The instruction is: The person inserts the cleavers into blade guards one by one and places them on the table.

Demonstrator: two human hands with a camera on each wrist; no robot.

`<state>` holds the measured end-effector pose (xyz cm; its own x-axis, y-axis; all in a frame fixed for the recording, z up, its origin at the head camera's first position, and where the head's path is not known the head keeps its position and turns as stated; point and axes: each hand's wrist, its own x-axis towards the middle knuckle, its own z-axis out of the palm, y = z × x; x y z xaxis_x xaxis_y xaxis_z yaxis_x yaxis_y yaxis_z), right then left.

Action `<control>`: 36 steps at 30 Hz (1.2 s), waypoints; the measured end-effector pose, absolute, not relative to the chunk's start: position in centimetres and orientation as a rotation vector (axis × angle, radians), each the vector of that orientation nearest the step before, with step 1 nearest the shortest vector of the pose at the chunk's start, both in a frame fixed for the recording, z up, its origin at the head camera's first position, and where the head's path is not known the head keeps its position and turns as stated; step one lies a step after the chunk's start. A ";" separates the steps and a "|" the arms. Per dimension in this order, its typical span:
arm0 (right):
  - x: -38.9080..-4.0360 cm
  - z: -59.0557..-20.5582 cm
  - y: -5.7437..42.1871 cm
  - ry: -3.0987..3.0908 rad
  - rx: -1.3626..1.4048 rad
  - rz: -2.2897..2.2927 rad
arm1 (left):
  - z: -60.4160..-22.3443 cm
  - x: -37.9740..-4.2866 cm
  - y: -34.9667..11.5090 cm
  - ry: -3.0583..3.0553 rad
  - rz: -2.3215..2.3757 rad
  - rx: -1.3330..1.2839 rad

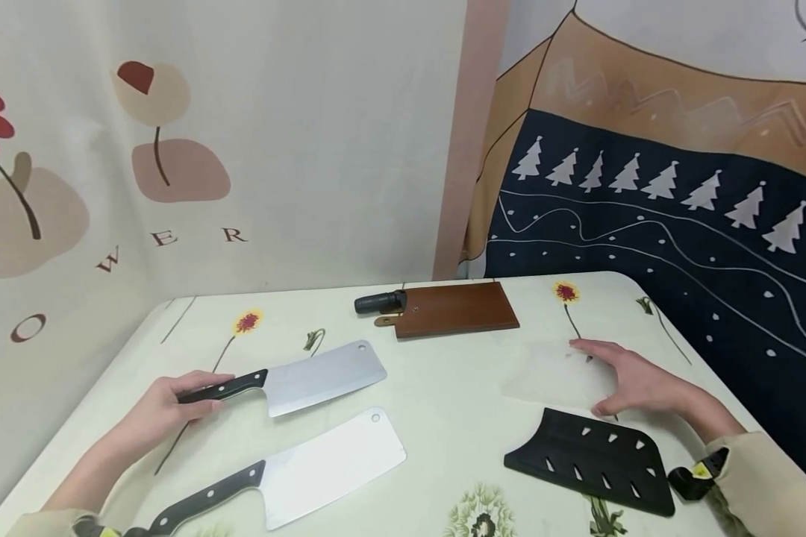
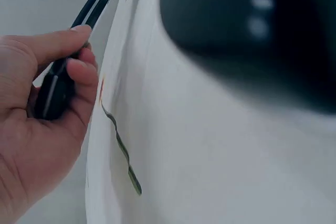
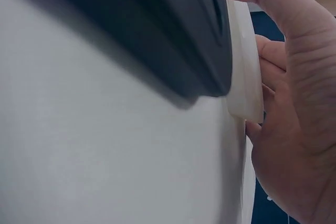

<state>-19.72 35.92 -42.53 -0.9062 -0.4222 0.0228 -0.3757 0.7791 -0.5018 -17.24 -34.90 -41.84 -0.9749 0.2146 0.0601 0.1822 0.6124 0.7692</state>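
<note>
My left hand (image 1: 175,403) grips the black riveted handle (image 2: 58,87) of a cleaver (image 1: 325,377), whose broad steel blade points right, close over the tabletop. Below it on the table lies a second cleaver (image 1: 336,470) with the same kind of handle, its blade also toward the right. Over on the right, my right hand (image 1: 645,380) holds a translucent white blade cover (image 1: 551,373) by its right end, thumb at the near edge and fingers at the far edge. The cover's pale edge (image 3: 245,72) shows beside the fingers in the right wrist view.
A slotted black blade sheath (image 1: 591,462) lies just in front of my right hand. At the back of the table, a brown leather sheath (image 1: 460,309) has a black handle (image 1: 379,302) protruding left. The flower-patterned tablecloth (image 1: 443,403) meets curtains (image 1: 342,149) behind.
</note>
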 end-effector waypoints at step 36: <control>-20.3 -40.0 32.5 2.901 -0.718 -0.809 | -39.8 -18.6 -29.4 2.564 1.674 0.223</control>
<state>-20.31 32.46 -39.97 -0.8914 -0.4463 0.0786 -0.4226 0.7559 -0.5001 -18.62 -29.37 -39.77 -0.9869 0.1604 0.0194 0.0823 0.3956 0.9148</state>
